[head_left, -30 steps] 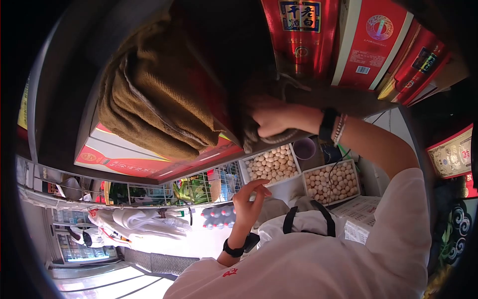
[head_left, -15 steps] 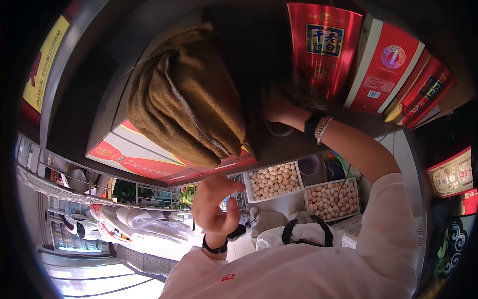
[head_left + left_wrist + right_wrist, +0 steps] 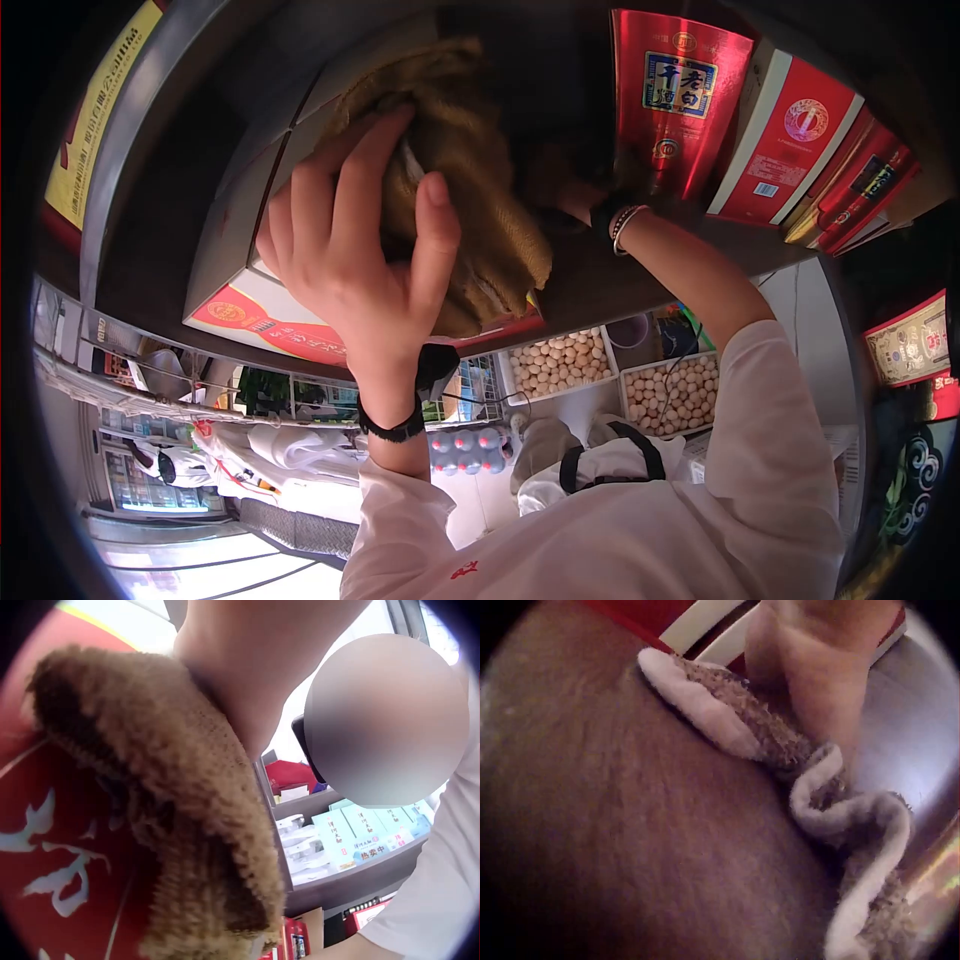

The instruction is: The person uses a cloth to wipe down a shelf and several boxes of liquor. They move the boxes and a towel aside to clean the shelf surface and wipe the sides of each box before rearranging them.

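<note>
A brown towel [image 3: 480, 200] lies bunched on a red-and-white carton [image 3: 275, 320]. My left hand [image 3: 350, 240] grips it from above, with the thumb on one side of a fold and the fingers on the other. Close up in the left wrist view, the fuzzy towel [image 3: 150, 712] hangs over a red printed surface. Deeper in the dark shelf is my right hand [image 3: 575, 190]. The right wrist view shows that hand [image 3: 810, 675] holding a brown cloth [image 3: 772, 727] with white edging against the dark shelf board [image 3: 630, 810].
Red liquor boxes [image 3: 680, 110] stand at the right of the shelf. Below are a white crate of eggs [image 3: 560, 365], a second egg crate [image 3: 670, 395], bottles [image 3: 465, 450] and a wire rack [image 3: 320, 400]. A metal shelf post [image 3: 110, 200] rises at left.
My left hand has risen from below the shelf onto the towel, which is now more bunched and shifted right. My right hand has moved along the shelf toward the right, the cloth now mostly hidden in shadow.
</note>
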